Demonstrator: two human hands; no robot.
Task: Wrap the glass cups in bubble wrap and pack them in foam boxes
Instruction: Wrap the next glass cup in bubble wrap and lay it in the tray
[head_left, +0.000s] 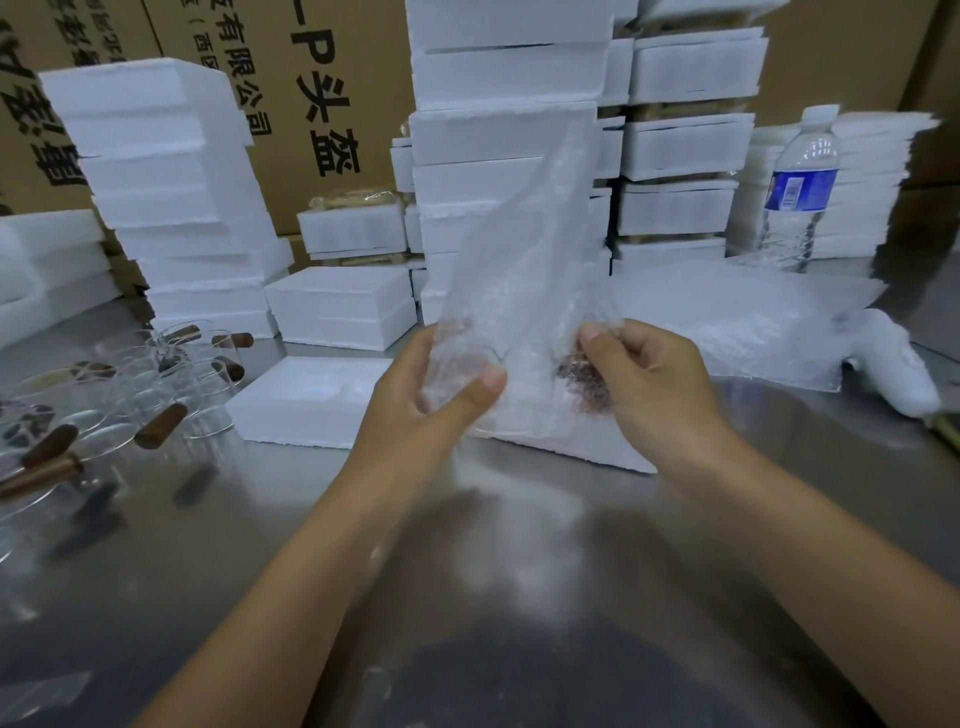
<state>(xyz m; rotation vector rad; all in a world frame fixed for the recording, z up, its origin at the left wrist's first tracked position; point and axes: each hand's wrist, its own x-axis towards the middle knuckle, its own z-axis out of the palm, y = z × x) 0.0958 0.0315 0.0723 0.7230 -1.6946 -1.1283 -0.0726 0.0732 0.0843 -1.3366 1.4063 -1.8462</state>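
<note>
Several glass cups (171, 374) unwrapped: bare in a cluster at the left of the counter (234, 519), brown handles showing, none of them held.
One sheet in work: bubble wrap (519, 249) held upright above the counter, top corner rising free in front of the stacks.
Inside the sheet: brown patch (584, 379) and a curved clear edge visible through the lower part. Likely one cup in the course of wrapping, though too blurred to be sure.
Done so far: tall stacks of foam boxes (509, 73) at the back, some apparently closed and filled. Cannot tell how many.
Left to do, by the look of it: finish this wrap, seat it in the open foam box (306, 400) lying on the counter just left of the held sheet, then go through the bare cups.
Spare wrap: pile of sheets (743, 322) flat at the right of the counter.
Left hand (441, 395): curled round the lower left of the sheet, thumb pressed on the near face.
Right hand (644, 379): pinches the lower right edge, thumb on top, fingers folded behind.
Forearms: bare, reaching forward from the bottom edge and converging on the sheet.
</note>
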